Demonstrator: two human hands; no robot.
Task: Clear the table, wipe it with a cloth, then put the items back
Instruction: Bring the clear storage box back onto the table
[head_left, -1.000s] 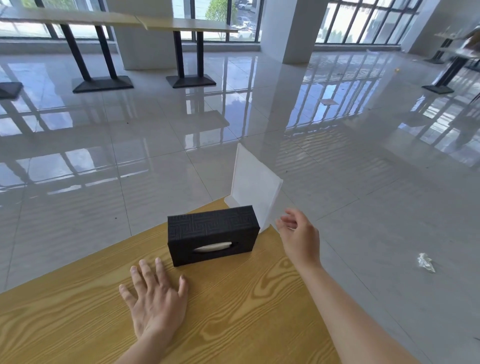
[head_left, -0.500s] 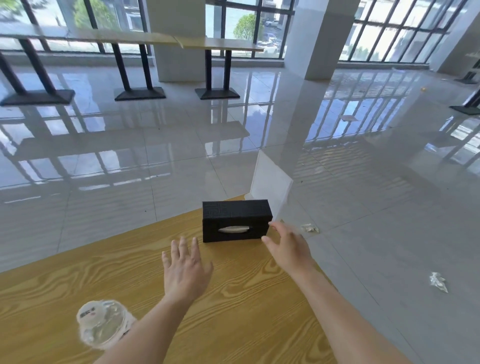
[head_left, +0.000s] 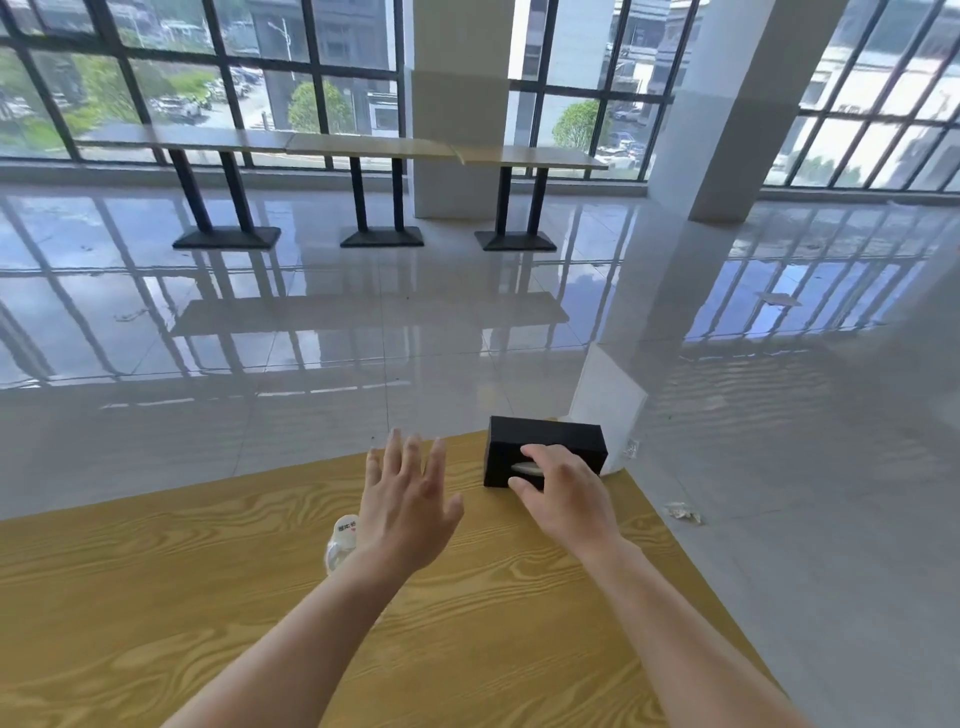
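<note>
black tissue box (head_left: 545, 439) at the table's (head_left: 156, 597) far right corner, right hand (head_left: 563, 493) at its slot
the fingers (head_left: 539, 451) curl over the box front at the white tissue (head_left: 523, 469); a pinch cannot be told. the left hand (head_left: 405, 504) hovers spread and empty above a bottle (head_left: 343, 540). a white card (head_left: 608, 397) stands just behind the box.

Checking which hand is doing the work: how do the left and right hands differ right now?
The left hand is spread open, holding nothing; the right hand curls its fingers against the black tissue box. The left hand partly hides a plastic bottle; the right hand hides the box front. Both are bare, above the wooden table.
</note>
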